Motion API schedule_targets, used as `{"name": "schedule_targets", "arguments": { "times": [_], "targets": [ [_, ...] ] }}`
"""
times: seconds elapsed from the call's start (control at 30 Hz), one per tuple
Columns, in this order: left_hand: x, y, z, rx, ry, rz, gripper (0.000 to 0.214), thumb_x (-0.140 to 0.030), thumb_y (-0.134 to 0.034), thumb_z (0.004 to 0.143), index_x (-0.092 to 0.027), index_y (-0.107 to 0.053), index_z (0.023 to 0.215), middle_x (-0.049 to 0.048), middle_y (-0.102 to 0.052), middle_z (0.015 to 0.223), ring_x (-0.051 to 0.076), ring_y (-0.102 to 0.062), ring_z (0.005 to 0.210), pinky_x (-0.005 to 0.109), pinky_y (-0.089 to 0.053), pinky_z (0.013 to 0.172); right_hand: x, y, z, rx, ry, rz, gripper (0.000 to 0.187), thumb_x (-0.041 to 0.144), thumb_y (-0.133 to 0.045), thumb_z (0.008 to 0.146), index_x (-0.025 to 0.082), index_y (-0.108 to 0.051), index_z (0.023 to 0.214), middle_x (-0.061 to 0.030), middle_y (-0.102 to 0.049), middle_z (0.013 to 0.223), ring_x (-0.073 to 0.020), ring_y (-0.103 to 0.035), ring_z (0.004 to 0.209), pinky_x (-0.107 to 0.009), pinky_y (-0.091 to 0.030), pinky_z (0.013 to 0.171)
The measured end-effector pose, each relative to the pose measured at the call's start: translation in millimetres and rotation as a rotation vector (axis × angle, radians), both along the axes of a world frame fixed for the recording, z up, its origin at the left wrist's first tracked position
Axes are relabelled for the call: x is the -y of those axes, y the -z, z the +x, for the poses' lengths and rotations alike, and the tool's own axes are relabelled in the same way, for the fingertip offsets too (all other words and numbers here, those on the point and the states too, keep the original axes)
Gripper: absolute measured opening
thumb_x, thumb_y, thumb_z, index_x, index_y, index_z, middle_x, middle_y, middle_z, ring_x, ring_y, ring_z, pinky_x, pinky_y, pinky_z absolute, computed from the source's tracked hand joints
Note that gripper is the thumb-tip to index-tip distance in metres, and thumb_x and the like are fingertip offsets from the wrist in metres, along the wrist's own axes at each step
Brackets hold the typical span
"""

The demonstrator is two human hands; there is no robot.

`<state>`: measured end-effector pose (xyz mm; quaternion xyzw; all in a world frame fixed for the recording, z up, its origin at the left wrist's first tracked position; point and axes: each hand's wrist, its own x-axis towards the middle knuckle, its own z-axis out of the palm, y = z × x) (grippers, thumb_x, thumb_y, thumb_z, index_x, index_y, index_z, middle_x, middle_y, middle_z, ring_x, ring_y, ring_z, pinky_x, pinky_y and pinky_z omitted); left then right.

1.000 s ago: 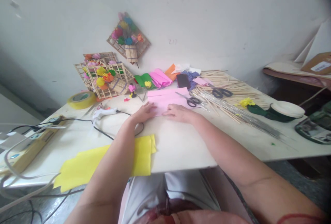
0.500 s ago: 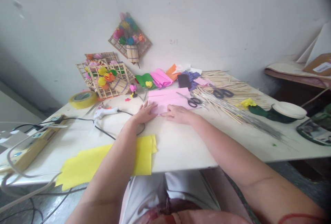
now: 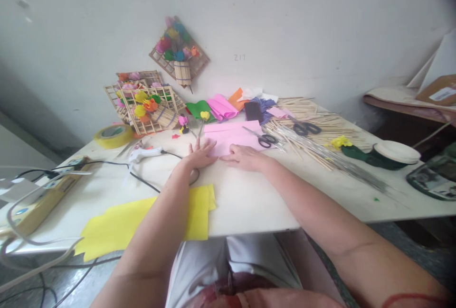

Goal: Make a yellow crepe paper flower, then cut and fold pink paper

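A sheet of light pink crepe paper lies on the white table, a fold line running along its far side. My left hand rests flat with fingers spread on the paper's near left corner. Along the near edge, my right hand presses down with a finger stretched toward the left hand; its other fingers are partly bent, and nothing shows in its grasp. Black-handled scissors lie on the right part of the pink sheet. Under my left forearm is yellow crepe paper, partly hidden by the arm.
A white glue gun and its cable lie left, near a power strip and yellow tape. Flower-filled stick frames lean at the back. Wooden sticks, wires, more scissors and a phone are on the right.
My left fingers have spread a little wider on the paper. My right hand has slid very slightly left along the near edge. The paper and scissors stay in place.
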<state>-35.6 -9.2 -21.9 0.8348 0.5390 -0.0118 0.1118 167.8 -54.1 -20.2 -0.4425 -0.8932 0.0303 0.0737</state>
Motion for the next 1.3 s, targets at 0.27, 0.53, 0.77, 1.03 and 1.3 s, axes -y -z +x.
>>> {"name": "schedule_targets", "arguments": {
  "times": [0.27, 0.53, 0.77, 1.03, 1.3],
  "targets": [
    [-2, 5.4, 2, -0.038, -0.017, 0.077, 0.066, -0.053, -0.031, 0.078, -0.030, -0.015, 0.138, 0.0001, -0.002, 0.147, 0.031, 0.019, 0.129, 0.062, 0.009, 0.096, 0, 0.2, -1, 0.044, -0.026, 0.053, 0.041, 0.051, -0.031, 0.085, 0.040, -0.049, 0.120, -0.0050, -0.047, 0.096, -0.0170, -0.051, 0.083, -0.027, -0.035, 0.069],
    [-6, 9.3, -3, -0.051, -0.038, 0.064, 0.068, -0.057, -0.032, 0.077, -0.030, -0.017, 0.138, 0.0031, -0.003, 0.147, 0.036, 0.016, 0.129, 0.066, 0.004, 0.094, 1, -0.8, -6, 0.097, -0.013, 0.063, 0.040, 0.046, -0.031, 0.086, 0.041, -0.042, 0.125, -0.0062, -0.047, 0.096, -0.0190, -0.052, 0.086, -0.029, -0.036, 0.071],
    [-2, 5.6, -1, -0.042, -0.108, 0.036, 0.071, -0.060, -0.035, 0.074, -0.031, -0.017, 0.138, 0.0032, -0.002, 0.147, 0.038, 0.015, 0.129, 0.067, 0.002, 0.094, 4, -4.7, -12, 0.116, 0.018, 0.052, 0.040, 0.047, -0.031, 0.086, 0.040, -0.046, 0.123, -0.0078, -0.048, 0.096, -0.0209, -0.052, 0.087, -0.031, -0.037, 0.072],
    [3, -8.7, -5, 0.417, 0.119, 0.264, 0.039, -0.034, -0.045, 0.075, -0.021, -0.056, 0.110, 0.0063, -0.056, 0.116, 0.020, -0.052, 0.102, 0.036, -0.040, 0.090, 1, -0.6, -9, 0.043, 0.042, 0.034, 0.038, 0.047, -0.035, 0.085, 0.042, -0.046, 0.122, -0.0062, -0.050, 0.099, -0.0198, -0.054, 0.085, -0.030, -0.037, 0.071],
    [3, -1.4, -3, 0.430, 0.220, 0.083, 0.022, -0.032, -0.052, 0.068, -0.016, -0.060, 0.081, 0.0005, -0.061, 0.069, 0.012, -0.055, 0.066, 0.024, -0.044, 0.065, -9, -1.2, 5, -0.207, 0.053, 0.083, 0.035, 0.015, -0.045, 0.078, 0.019, -0.057, 0.111, -0.0052, -0.059, 0.101, -0.0148, -0.056, 0.084, -0.024, -0.038, 0.073]
  ]
}}
